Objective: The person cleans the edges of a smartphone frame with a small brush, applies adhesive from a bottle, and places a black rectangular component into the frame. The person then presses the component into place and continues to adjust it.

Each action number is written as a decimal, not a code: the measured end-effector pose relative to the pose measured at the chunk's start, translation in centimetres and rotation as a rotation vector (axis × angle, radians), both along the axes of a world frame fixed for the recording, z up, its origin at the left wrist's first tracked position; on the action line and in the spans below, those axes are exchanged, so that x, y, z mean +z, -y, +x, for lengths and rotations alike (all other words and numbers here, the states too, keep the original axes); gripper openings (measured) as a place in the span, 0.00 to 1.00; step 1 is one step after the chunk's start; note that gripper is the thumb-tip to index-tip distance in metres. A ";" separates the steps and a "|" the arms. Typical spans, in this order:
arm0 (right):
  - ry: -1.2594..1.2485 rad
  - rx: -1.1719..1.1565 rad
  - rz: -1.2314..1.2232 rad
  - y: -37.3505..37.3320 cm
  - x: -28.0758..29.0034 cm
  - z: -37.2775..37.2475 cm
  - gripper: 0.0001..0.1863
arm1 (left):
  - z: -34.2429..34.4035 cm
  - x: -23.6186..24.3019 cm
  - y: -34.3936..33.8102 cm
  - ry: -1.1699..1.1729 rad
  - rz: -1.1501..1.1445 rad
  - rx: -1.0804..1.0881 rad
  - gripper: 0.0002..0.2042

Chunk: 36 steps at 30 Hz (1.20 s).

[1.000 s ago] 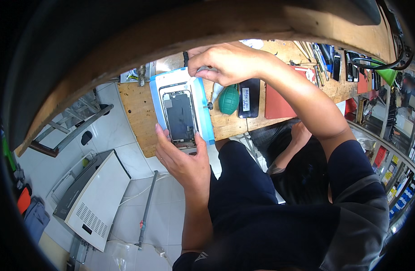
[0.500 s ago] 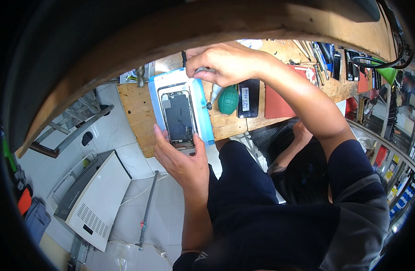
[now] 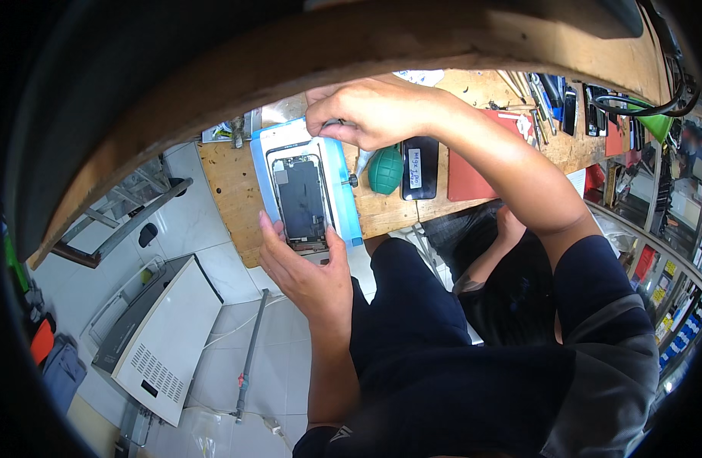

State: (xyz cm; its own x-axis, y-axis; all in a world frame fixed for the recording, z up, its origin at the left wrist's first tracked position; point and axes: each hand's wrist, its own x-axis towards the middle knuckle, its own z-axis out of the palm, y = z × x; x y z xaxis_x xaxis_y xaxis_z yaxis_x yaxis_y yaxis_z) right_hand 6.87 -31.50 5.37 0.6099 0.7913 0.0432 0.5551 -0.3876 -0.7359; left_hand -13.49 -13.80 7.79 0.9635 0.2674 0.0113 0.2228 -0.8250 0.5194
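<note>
An opened smartphone (image 3: 302,195) with a dark inner plate lies face up in a blue and white phone holder (image 3: 346,210) on the bench. My left hand (image 3: 309,267) grips the near end of the holder, thumb on the right side and fingers on the left. Over the far right corner, my right hand (image 3: 358,114) is closed in a pinch; what its fingers hold is hidden. A dark knob (image 3: 354,181) sticks out of the holder's right side.
To the right lie a green rubber air blower (image 3: 385,169), a black phone (image 3: 420,164) with a label, and a red mat (image 3: 467,174). Several slim tools (image 3: 538,103) lie farther back. Another person's hand (image 3: 509,226) rests below the edge of the wooden bench (image 3: 381,214).
My right hand has shifted slightly left along the holder's far end, its fingers still pinched. My left hand and the smartphone stay in place.
</note>
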 end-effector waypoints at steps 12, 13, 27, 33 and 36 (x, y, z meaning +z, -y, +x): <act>0.069 0.002 0.029 -0.5 -0.1 -0.1 0.05 | 0.1 0.0 0.0 0.005 0.003 0.003 0.44; 0.061 0.003 0.026 -0.5 -0.1 -0.1 0.05 | 0.1 0.0 0.0 0.003 0.003 0.004 0.44; 0.057 -0.007 0.053 -1.0 -0.2 -0.3 0.05 | 0.1 0.0 0.3 0.001 0.011 0.011 0.44; 0.113 -0.027 0.013 -0.9 0.3 -0.9 0.07 | 0.0 0.0 0.3 0.001 0.067 0.000 0.45; 0.137 -0.017 0.008 -0.9 0.4 -0.9 0.08 | 0.0 0.0 0.4 -0.004 0.074 0.007 0.45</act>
State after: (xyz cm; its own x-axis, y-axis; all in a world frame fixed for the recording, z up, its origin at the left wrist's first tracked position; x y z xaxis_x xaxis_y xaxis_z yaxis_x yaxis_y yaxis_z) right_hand 5.98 -30.60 5.78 0.6114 0.7800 0.1335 0.6439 -0.3923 -0.6568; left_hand -13.49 -14.18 7.82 0.9618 0.2724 0.0274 0.2305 -0.8595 0.4562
